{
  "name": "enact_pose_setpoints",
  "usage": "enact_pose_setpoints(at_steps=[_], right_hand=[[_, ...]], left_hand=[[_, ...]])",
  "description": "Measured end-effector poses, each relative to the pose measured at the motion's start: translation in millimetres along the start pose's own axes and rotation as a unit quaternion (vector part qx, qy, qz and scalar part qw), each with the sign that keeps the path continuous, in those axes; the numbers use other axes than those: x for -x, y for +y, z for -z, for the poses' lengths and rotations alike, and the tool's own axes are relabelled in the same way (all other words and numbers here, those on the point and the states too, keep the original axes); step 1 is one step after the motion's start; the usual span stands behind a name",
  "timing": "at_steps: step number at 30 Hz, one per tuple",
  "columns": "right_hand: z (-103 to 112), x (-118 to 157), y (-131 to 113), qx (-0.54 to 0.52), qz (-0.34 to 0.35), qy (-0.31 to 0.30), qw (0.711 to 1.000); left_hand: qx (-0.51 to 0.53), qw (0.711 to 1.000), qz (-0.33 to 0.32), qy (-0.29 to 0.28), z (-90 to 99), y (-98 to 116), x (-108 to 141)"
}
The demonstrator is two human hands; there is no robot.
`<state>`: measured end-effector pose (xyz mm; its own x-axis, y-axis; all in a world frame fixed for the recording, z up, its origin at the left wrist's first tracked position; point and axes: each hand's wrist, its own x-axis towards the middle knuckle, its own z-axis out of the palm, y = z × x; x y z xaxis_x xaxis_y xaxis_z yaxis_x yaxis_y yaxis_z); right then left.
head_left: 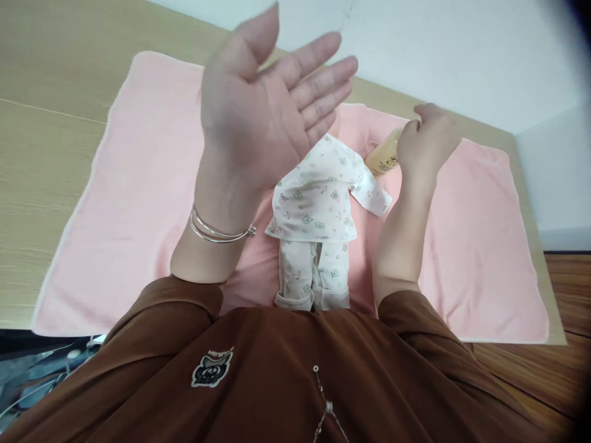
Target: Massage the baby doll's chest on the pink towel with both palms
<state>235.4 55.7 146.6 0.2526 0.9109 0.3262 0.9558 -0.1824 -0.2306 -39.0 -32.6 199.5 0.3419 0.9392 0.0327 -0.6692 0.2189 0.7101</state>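
My left hand [277, 104] is raised over the pink blanket, palm up, fingers stretched out and holding nothing. Silver bangles circle its wrist. Near the blanket's back edge, my right hand [427, 138] has its fingers curled at the far end of a yellow bottle [384, 157]; its grip is partly hidden. The bottle is tilted, with dark print on its side. Between my arms lies a small figure in a white patterned top [316, 197] and matching trousers [295, 271]. My left hand hides its head area.
The pink blanket [124, 203] is spread over a light wooden table [41, 160]. A white wall [452, 55] stands behind it. Dark wooden flooring [570, 307] shows at the right. Cables and bluish items [41, 378] are at the lower left.
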Motion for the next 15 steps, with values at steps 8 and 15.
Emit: enact_pose_setpoints(at_steps=[8, 15], right_hand=[[5, 8, 7, -0.220, 0.025, -0.016, 0.975], [42, 73, -32, -0.401, 0.204, -0.039, 0.892]], left_hand=[[0.014, 0.989, 0.128, 0.071, -31.4, -35, 2], [0.048, 0.992, 0.120, 0.008, -55.3, -37, 27]])
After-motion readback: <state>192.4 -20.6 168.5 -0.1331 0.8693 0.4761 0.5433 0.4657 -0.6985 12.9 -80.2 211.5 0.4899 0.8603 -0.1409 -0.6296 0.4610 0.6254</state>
